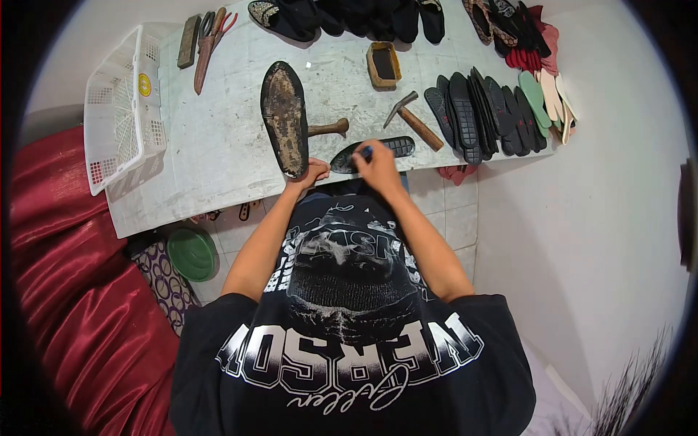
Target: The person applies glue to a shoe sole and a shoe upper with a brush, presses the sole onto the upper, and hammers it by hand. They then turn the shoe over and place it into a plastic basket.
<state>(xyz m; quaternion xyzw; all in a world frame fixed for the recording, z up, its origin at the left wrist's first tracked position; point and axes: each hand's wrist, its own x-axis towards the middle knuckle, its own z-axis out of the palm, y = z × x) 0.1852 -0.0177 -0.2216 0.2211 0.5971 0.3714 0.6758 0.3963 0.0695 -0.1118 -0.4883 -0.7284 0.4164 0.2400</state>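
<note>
A black shoe sole (398, 147) with a ridged heel lies near the front edge of the table. My left hand (313, 173) is at its toe end, fingers closed at the tip. Over the sole's middle, my right hand (379, 167) is closed around a small blue object (366, 152); most of it is hidden by the fingers. Beside my left hand, a dark shoe (284, 120) shows its worn, brown-stained bottom. A wooden-looking handle or stand (329, 128) sticks out from its right side.
A hammer (420, 128) and a small tub (383, 67) are beyond my right hand. Stacked black soles (472, 116) occupy the right end. Black shoes (349, 16) line the back. A white basket (127, 116), shears (206, 54) and a block (188, 42) are at left.
</note>
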